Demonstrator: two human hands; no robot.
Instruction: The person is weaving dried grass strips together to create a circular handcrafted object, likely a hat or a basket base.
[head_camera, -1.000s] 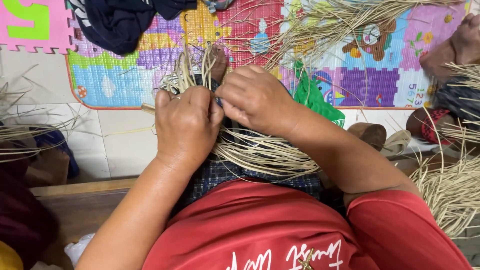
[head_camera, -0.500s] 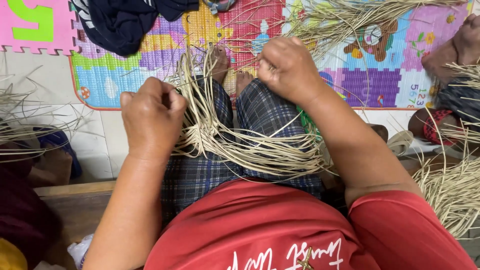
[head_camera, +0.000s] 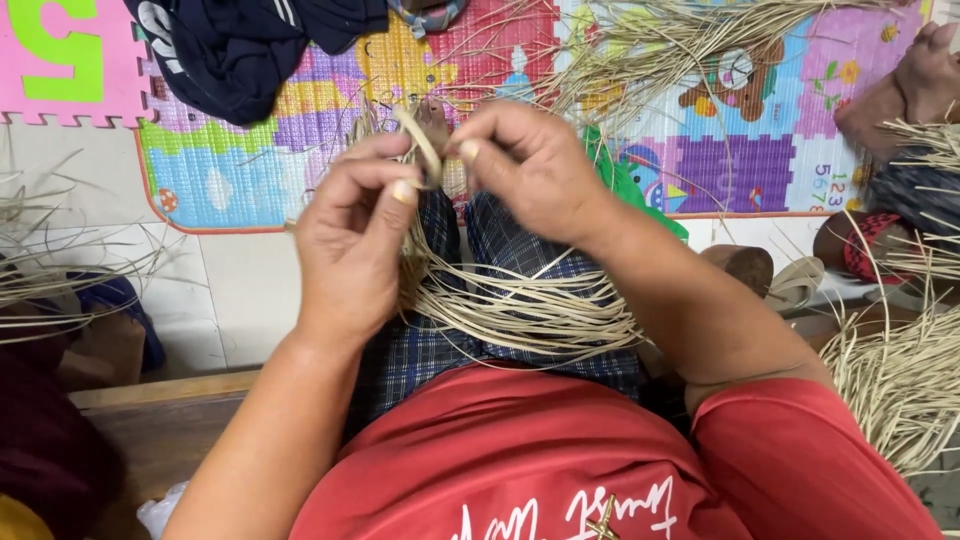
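Left hand (head_camera: 350, 245) and right hand (head_camera: 525, 170) meet at centre frame, fingertips of both pinching one pale flat straw strip (head_camera: 422, 143). The loose bundle of tan straw strands (head_camera: 520, 310) drapes over the checked-cloth lap (head_camera: 500, 235) below. Colourful foam puzzle mat (head_camera: 740, 130) fills the upper edge; bare tile floor (head_camera: 245, 290) lies left.

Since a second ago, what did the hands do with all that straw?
The left hand and right hand were pressed together low on the pale dry straw bundle in the lap, then pulled apart sideways. Now they have come together higher up, pinching one flat pale straw strip between their fingertips. The bundle stayed across the blue checked cloth, and the colourful foam play mat did not move.
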